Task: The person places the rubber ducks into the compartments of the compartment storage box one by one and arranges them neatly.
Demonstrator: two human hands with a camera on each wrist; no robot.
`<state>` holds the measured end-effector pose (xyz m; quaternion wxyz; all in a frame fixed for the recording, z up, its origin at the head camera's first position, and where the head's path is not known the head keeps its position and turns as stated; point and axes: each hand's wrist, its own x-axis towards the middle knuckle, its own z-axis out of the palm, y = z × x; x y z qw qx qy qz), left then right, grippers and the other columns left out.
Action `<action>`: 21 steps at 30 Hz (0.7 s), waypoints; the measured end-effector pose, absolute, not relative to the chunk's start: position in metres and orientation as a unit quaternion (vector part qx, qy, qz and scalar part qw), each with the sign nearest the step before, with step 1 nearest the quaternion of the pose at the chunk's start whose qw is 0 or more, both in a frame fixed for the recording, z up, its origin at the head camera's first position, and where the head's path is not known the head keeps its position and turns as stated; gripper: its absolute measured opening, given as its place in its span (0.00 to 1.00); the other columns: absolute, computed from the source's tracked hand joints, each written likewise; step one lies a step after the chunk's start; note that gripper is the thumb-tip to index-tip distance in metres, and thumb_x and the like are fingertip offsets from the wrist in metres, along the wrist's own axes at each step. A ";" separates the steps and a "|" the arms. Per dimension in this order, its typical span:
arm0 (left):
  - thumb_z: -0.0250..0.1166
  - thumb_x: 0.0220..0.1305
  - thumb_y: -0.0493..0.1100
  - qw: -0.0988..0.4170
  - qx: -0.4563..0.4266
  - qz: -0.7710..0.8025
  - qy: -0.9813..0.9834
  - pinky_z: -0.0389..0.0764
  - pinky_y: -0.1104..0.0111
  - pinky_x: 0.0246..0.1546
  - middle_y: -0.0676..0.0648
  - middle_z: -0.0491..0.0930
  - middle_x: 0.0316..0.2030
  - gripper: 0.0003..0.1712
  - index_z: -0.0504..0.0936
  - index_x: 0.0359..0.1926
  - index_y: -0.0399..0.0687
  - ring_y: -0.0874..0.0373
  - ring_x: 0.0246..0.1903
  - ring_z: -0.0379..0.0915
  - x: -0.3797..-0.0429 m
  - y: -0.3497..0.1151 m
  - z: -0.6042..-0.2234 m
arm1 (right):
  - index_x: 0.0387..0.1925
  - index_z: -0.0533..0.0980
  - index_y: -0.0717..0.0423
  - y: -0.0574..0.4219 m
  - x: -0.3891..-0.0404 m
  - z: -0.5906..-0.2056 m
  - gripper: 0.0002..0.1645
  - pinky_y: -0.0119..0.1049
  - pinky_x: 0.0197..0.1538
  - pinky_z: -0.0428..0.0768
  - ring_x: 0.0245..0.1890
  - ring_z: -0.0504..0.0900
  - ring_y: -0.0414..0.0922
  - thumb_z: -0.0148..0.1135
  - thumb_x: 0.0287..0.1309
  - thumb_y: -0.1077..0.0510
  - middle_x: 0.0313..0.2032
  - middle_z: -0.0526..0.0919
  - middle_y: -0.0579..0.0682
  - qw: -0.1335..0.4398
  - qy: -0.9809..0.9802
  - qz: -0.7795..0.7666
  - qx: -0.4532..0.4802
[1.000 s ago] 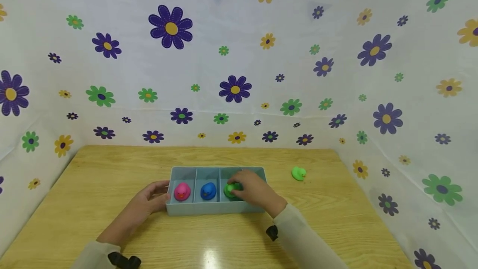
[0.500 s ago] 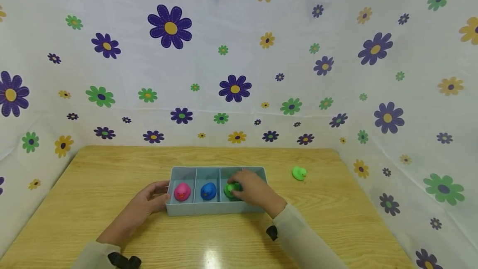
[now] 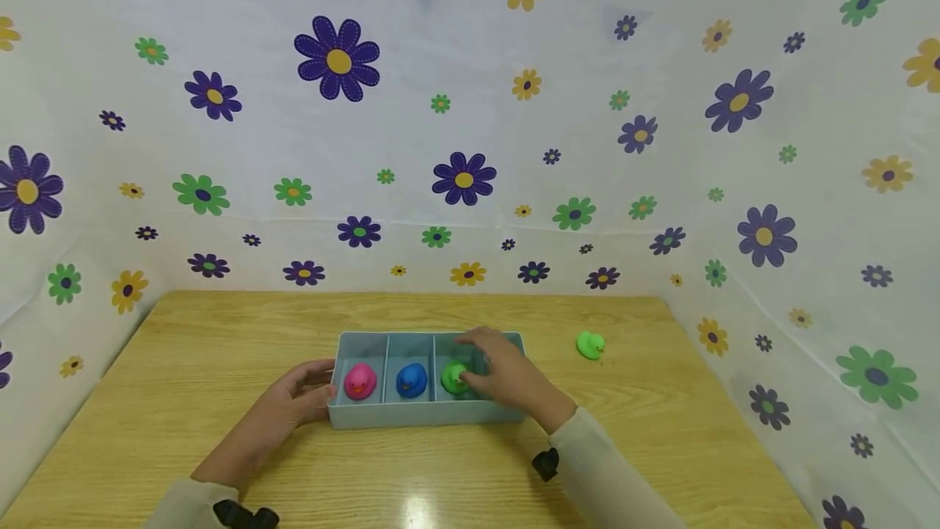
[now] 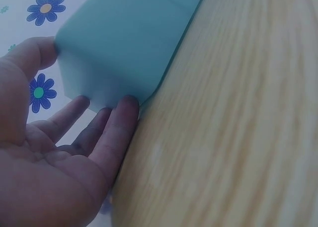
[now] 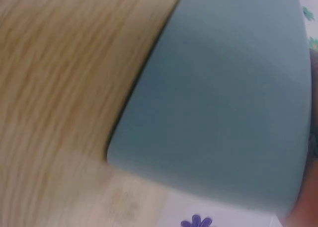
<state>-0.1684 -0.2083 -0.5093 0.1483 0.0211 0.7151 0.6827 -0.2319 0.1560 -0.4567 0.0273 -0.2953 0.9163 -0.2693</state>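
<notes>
Head view, far left: a pale sleeve (image 3: 192, 504) with a black device (image 3: 246, 515) at the wrist leads up to the left hand (image 3: 288, 406), which rests against the left end of a grey-blue tray (image 3: 426, 415) on the wooden counter (image 3: 220, 349). Seen from the left wrist, its thumb is at the rim and its fingertips touch the end wall, the fingers apart and loosely extended rather than wrapped round it. The tray has four compartments in a row. A pink duck (image 3: 360, 382) sits in the first, a blue duck (image 3: 411, 380) in the second and a green duck (image 3: 451, 379) in the third. Over the third and fourth is the right hand (image 3: 508, 370), thumb and forefinger well parted and gripping nothing; the thumb overlaps the green duck, but whether it touches cannot be told. The right wrist view is mostly tray wall. Further right, beyond the other sleeve (image 3: 605, 468), a second green duck (image 3: 590, 345) lies on the counter, apart from the tray. White flowered cloth (image 3: 419, 39) hangs behind and along both sides
</notes>
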 end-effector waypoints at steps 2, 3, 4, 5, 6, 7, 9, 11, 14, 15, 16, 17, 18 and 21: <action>0.62 0.77 0.47 0.148 0.022 0.683 0.715 0.84 0.60 0.57 0.32 0.62 0.74 0.38 0.58 0.78 0.39 0.39 0.68 0.67 -0.168 -0.208 -0.510 | 0.65 0.74 0.56 0.164 -0.233 -0.455 0.28 0.53 0.70 0.74 0.67 0.74 0.54 0.70 0.66 0.58 0.63 0.78 0.53 0.007 0.909 -0.299 -0.290; 0.62 0.76 0.47 0.148 0.022 0.683 0.715 0.84 0.60 0.57 0.32 0.62 0.73 0.38 0.58 0.78 0.39 0.39 0.68 0.67 -0.168 -0.208 -0.510 | 0.65 0.75 0.56 0.169 -0.233 -0.454 0.27 0.53 0.68 0.76 0.65 0.75 0.54 0.70 0.66 0.59 0.63 0.78 0.53 -0.003 0.906 -0.311 -0.286; 0.62 0.76 0.47 0.148 0.022 0.683 0.715 0.84 0.60 0.57 0.32 0.62 0.73 0.38 0.58 0.78 0.39 0.40 0.68 0.67 -0.168 -0.208 -0.511 | 0.64 0.75 0.57 0.174 -0.234 -0.452 0.27 0.53 0.67 0.77 0.64 0.76 0.54 0.70 0.66 0.60 0.62 0.78 0.53 -0.013 0.902 -0.325 -0.283; 0.62 0.76 0.48 0.148 0.023 0.682 0.716 0.84 0.60 0.57 0.32 0.62 0.73 0.38 0.58 0.78 0.39 0.40 0.68 0.67 -0.169 -0.208 -0.511 | 0.63 0.75 0.59 0.179 -0.235 -0.450 0.26 0.52 0.65 0.79 0.62 0.77 0.54 0.70 0.66 0.61 0.61 0.79 0.54 -0.023 0.898 -0.337 -0.282; 0.62 0.76 0.48 0.148 0.022 0.681 0.716 0.84 0.60 0.57 0.32 0.62 0.73 0.38 0.58 0.78 0.39 0.40 0.68 0.67 -0.169 -0.208 -0.512 | 0.63 0.75 0.60 0.184 -0.236 -0.450 0.26 0.52 0.63 0.80 0.61 0.78 0.55 0.70 0.65 0.62 0.60 0.79 0.54 -0.035 0.895 -0.344 -0.281; 0.63 0.76 0.48 0.148 0.019 0.681 0.717 0.84 0.60 0.57 0.33 0.62 0.73 0.38 0.58 0.78 0.40 0.40 0.68 0.67 -0.169 -0.208 -0.513 | 0.62 0.75 0.60 0.189 -0.237 -0.449 0.25 0.52 0.60 0.82 0.59 0.79 0.55 0.69 0.65 0.63 0.59 0.79 0.56 -0.045 0.891 -0.352 -0.281; 0.63 0.76 0.49 0.149 0.015 0.680 0.718 0.84 0.61 0.57 0.33 0.62 0.73 0.38 0.59 0.78 0.41 0.40 0.68 0.67 -0.169 -0.209 -0.514 | 0.62 0.75 0.61 0.200 -0.240 -0.449 0.25 0.52 0.56 0.83 0.56 0.79 0.56 0.69 0.65 0.64 0.58 0.79 0.57 -0.062 0.888 -0.357 -0.283; 0.63 0.76 0.49 0.148 0.013 0.679 0.719 0.83 0.60 0.58 0.33 0.62 0.73 0.38 0.59 0.78 0.41 0.40 0.68 0.66 -0.169 -0.209 -0.514 | 0.62 0.76 0.61 0.212 -0.244 -0.451 0.25 0.52 0.53 0.84 0.54 0.79 0.56 0.69 0.65 0.64 0.57 0.80 0.58 -0.085 0.888 -0.350 -0.286; 0.63 0.76 0.49 0.148 0.011 0.678 0.720 0.83 0.59 0.58 0.33 0.62 0.73 0.38 0.59 0.78 0.41 0.40 0.68 0.67 -0.169 -0.209 -0.515 | 0.62 0.76 0.61 0.229 -0.249 -0.453 0.25 0.53 0.52 0.83 0.53 0.78 0.55 0.69 0.65 0.65 0.56 0.80 0.57 -0.113 0.892 -0.345 -0.268; 0.63 0.76 0.49 0.147 0.011 0.677 0.721 0.83 0.59 0.58 0.33 0.62 0.73 0.38 0.59 0.78 0.41 0.40 0.68 0.66 -0.169 -0.209 -0.515 | 0.62 0.76 0.61 0.235 -0.250 -0.453 0.25 0.54 0.52 0.83 0.53 0.78 0.54 0.69 0.64 0.65 0.56 0.81 0.57 -0.120 0.894 -0.347 -0.257; 0.63 0.76 0.50 0.148 0.009 0.678 0.720 0.83 0.59 0.58 0.33 0.63 0.73 0.38 0.60 0.78 0.41 0.40 0.69 0.66 -0.170 -0.209 -0.515 | 0.62 0.76 0.61 0.241 -0.251 -0.453 0.25 0.55 0.53 0.82 0.53 0.78 0.55 0.69 0.65 0.65 0.57 0.81 0.57 -0.127 0.895 -0.351 -0.244; 0.63 0.76 0.50 0.148 0.008 0.678 0.720 0.83 0.60 0.58 0.34 0.63 0.73 0.38 0.60 0.77 0.42 0.40 0.69 0.66 -0.170 -0.209 -0.515 | 0.62 0.75 0.61 0.247 -0.252 -0.452 0.25 0.57 0.54 0.81 0.53 0.78 0.55 0.69 0.65 0.65 0.57 0.80 0.58 -0.129 0.895 -0.359 -0.231; 0.63 0.76 0.50 0.148 0.010 0.677 0.720 0.83 0.60 0.58 0.33 0.62 0.74 0.38 0.60 0.78 0.41 0.39 0.69 0.65 -0.170 -0.209 -0.515 | 0.63 0.75 0.61 0.253 -0.253 -0.451 0.25 0.59 0.56 0.80 0.54 0.78 0.56 0.68 0.65 0.65 0.58 0.80 0.58 -0.131 0.895 -0.366 -0.218; 0.62 0.76 0.49 0.147 0.009 0.680 0.719 0.83 0.61 0.58 0.34 0.63 0.74 0.37 0.60 0.77 0.42 0.39 0.70 0.65 -0.171 -0.209 -0.515 | 0.64 0.74 0.63 0.270 -0.257 -0.451 0.26 0.63 0.61 0.77 0.58 0.77 0.60 0.67 0.66 0.65 0.61 0.77 0.62 -0.130 0.895 -0.384 -0.187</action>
